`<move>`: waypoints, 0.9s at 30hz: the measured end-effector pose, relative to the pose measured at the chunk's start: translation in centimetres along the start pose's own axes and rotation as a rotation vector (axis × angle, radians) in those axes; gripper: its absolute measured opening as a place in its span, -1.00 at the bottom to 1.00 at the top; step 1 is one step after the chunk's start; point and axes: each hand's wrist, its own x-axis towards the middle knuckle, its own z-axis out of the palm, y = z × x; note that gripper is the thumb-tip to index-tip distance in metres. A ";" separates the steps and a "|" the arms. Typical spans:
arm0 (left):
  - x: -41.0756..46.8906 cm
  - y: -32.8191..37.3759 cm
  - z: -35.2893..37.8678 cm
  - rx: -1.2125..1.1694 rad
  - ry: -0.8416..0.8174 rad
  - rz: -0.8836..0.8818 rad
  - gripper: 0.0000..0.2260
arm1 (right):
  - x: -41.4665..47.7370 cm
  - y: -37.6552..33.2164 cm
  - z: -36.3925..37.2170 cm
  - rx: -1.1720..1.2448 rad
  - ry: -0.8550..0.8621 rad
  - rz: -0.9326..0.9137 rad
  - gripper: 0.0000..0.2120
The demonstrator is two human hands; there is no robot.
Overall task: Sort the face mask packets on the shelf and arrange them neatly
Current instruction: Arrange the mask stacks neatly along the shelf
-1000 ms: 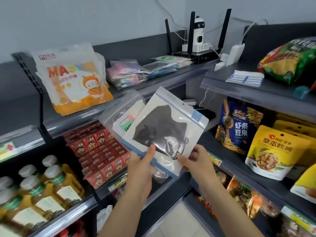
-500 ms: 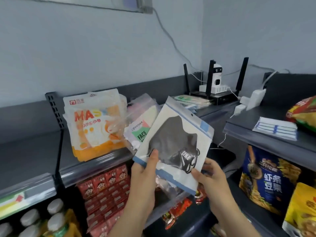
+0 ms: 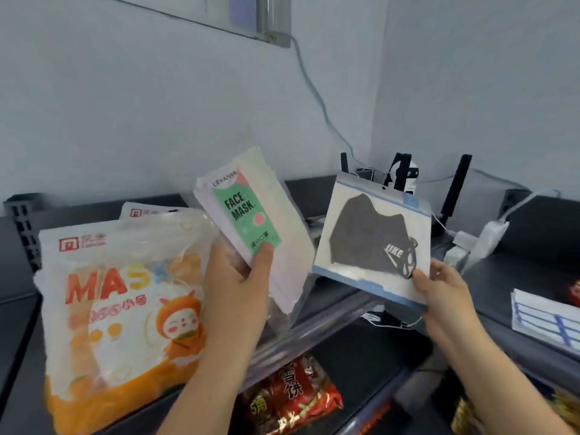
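My left hand [image 3: 235, 287] grips a clear packet with a green FACE MASK label [image 3: 251, 221], thumb pressed on its lower corner, held up over the top shelf [image 3: 18, 365]. My right hand [image 3: 439, 287] pinches the lower right corner of a clear zip packet holding a black mask [image 3: 370, 240], raised to the right of the other packet. A large white and orange MASK bag [image 3: 119, 315] stands on the shelf at the left, with a second such bag [image 3: 147, 211] behind it.
A router with black antennas [image 3: 455, 189] and a small white camera [image 3: 408, 174] sit at the shelf's back right. White adapters [image 3: 492, 233] and a packet of blue-striped masks [image 3: 546, 321] lie on the right shelf. Red snack packs [image 3: 292, 397] fill the shelf below.
The two packets, held together before, are now apart: my left hand has the green-labelled one, my right the black mask packet. Both were raised, and my view tilted upward.
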 end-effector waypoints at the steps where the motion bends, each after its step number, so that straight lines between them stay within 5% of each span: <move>1: 0.4 0.1 0.0 0.017 0.009 0.019 -0.80 | 1.1 -0.5 -0.1 -0.020 0.032 -0.032 -0.82; 9: 2.1 -1.0 1.1 0.198 0.017 0.068 -0.80 | 7.4 -1.1 1.4 -0.351 -0.003 -0.190 -0.72; 18: 3.5 0.4 2.4 0.102 0.190 0.170 -0.83 | 13.4 -2.1 5.5 -0.378 -0.173 -0.106 -0.65; 27: 3.6 0.3 5.1 0.054 0.255 0.137 -0.81 | 12.9 -0.8 6.7 -0.764 -0.422 -0.214 -0.62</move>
